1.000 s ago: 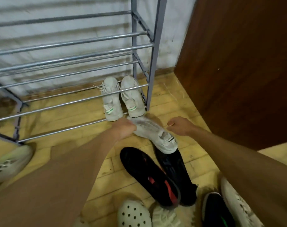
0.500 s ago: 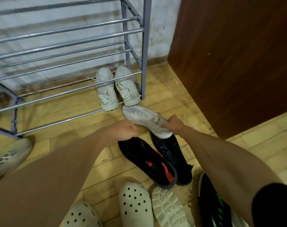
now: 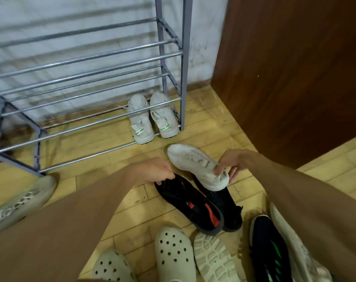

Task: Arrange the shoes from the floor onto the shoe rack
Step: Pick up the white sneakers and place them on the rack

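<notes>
A grey metal shoe rack [image 3: 184, 64] stands against the wall, with a pair of white sneakers [image 3: 152, 119] on its bottom bars at the right end. My right hand [image 3: 234, 162] grips the heel end of a dirty white sneaker [image 3: 191, 161], toe pointing toward the rack, held just above the floor. My left hand [image 3: 155, 170] pinches the front edge of a black shoe with red inside [image 3: 185, 202]. A second black shoe [image 3: 225, 204] lies beside it, partly under the white sneaker.
Two pale perforated clogs [image 3: 173, 253] and an upturned pale shoe [image 3: 213, 259] lie near the bottom edge. A dark shoe with green marks [image 3: 268, 247] and a whitish sneaker [image 3: 299, 257] sit right. A beige sneaker [image 3: 22, 202] lies left. A brown wooden panel [image 3: 295, 68] closes the right side.
My right hand has closed on the white sneaker's heel and lifted that end. My left hand left the sneaker's toe and drew back onto the black shoe.
</notes>
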`<state>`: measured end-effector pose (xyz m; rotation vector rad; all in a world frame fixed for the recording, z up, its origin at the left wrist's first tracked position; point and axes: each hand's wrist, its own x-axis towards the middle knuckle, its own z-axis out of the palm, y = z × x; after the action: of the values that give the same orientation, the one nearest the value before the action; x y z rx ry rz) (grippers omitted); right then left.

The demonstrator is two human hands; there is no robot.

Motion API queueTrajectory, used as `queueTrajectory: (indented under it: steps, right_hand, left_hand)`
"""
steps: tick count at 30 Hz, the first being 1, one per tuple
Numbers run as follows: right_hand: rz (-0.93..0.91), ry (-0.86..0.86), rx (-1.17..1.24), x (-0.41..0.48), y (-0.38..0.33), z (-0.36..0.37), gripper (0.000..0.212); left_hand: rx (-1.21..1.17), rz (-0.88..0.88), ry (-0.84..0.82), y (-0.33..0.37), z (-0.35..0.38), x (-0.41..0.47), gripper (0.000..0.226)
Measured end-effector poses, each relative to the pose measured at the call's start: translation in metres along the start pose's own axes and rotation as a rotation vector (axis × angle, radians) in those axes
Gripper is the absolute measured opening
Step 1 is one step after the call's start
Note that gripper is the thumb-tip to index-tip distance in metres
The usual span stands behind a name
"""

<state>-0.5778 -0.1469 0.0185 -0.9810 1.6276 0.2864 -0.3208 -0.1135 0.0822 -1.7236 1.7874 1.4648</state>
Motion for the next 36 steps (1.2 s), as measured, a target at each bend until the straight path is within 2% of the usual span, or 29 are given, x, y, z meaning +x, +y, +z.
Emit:
queueTrajectory:
  steps: [2, 5, 7, 8, 10, 12, 14, 16, 19, 21, 25, 30, 36]
  right_hand:
    - [-0.046, -0.001, 0.008, -0.026, 0.005, -0.007, 0.038]
    - [-0.178, -0.009, 0.042, -0.075, 0.0, -0.015, 0.062]
    - [-0.287, 0.001, 0.086, -0.114, -0.015, -0.015, 0.075]
    - [-0.347, 0.005, 0.094, -0.133, -0.025, -0.013, 0.074]
    - [-0.478, 0.018, 0.076, -0.168, -0.049, -0.006, 0.064]
    - [-0.594, 0.056, 0.076, -0.2, -0.074, 0.003, 0.063]
    - [-0.668, 0.097, 0.087, -0.228, -0.098, 0.014, 0.065]
    - [-0.741, 0.122, 0.067, -0.254, -0.123, 0.028, 0.052]
    - [-0.847, 0.182, 0.003, -0.287, -0.164, 0.055, 0.037]
    - [-0.886, 0.197, -0.04, -0.309, -0.192, 0.08, 0.036]
    - [-0.928, 0.202, -0.173, -0.348, -0.242, 0.139, 0.029]
    - [-0.96, 0.128, -0.266, -0.353, -0.289, 0.225, 0.019]
    - [-0.828, 0.009, -0.213, -0.301, -0.325, 0.312, 0.035]
  left_hand:
    - [-0.007, -0.026, -0.018, 0.009, 0.002, -0.019, 0.034]
    - [-0.022, -0.04, -0.071, 0.03, 0.002, -0.051, 0.051]
    - [-0.063, -0.012, -0.047, 0.044, 0.001, -0.076, 0.062]
    - [-0.115, 0.003, -0.008, 0.051, 0.0, -0.089, 0.066]
    - [-0.255, 0.046, 0.116, 0.062, -0.004, -0.114, 0.062]
    - [-0.415, 0.085, 0.287, 0.065, -0.011, -0.138, 0.05]
    - [-0.59, 0.116, 0.458, 0.063, -0.019, -0.162, 0.036]
    - [-0.762, 0.157, 0.59, 0.056, -0.03, -0.19, 0.019]
    - [-0.949, 0.18, 0.762, 0.031, -0.05, -0.231, 0.022]
    - [-0.993, 0.209, 0.861, 0.005, -0.063, -0.261, 0.021]
    - [-1.015, 0.235, 0.986, -0.055, -0.075, -0.313, 0.037]
    - [-1.063, 0.213, 1.092, -0.137, -0.07, -0.348, 0.031]
    - [-1.204, 0.097, 1.125, -0.22, -0.046, -0.345, 0.028]
